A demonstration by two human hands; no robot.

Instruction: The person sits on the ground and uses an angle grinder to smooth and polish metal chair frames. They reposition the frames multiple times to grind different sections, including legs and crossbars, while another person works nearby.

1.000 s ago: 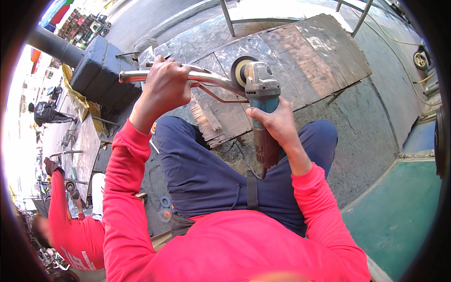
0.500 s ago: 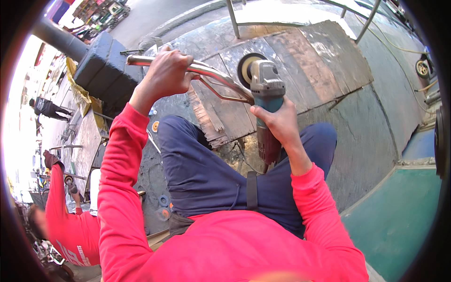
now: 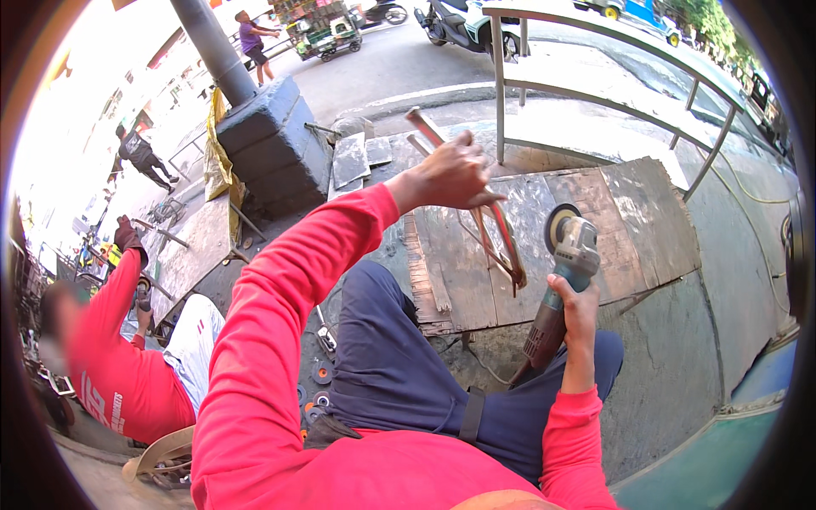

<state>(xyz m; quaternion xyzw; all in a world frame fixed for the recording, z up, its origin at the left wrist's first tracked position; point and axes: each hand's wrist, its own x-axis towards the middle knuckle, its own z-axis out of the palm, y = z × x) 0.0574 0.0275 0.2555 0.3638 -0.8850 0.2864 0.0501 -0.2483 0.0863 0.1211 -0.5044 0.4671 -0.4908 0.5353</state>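
Note:
My left hand (image 3: 449, 174) is closed round a bent, shiny metal tube frame (image 3: 507, 245), tilted above the board. One end rises past my fingers and the joined lower end hangs beneath them. My right hand (image 3: 576, 310) grips the blue-green and dark body of an angle grinder (image 3: 578, 248) over my right thigh. The grinder's disc (image 3: 558, 225) points away from me, apart from the tube frame. A worn wooden board (image 3: 586, 204) lies beyond my knees, under both things.
Loose round discs (image 3: 322, 371) lie left of my left thigh. A co-worker in red (image 3: 140, 365) sits at the left. Beyond stand a blue-grey block (image 3: 274, 140) with a pole (image 3: 212, 42), a metal railing (image 3: 612, 98) and a scooter (image 3: 463, 27). A hose (image 3: 748, 201) runs along the right.
The tube frame has swung away from the grinder disc and now slants downward, its lower end toward me. My left arm reaches farther across. The view has shifted, showing more of the street.

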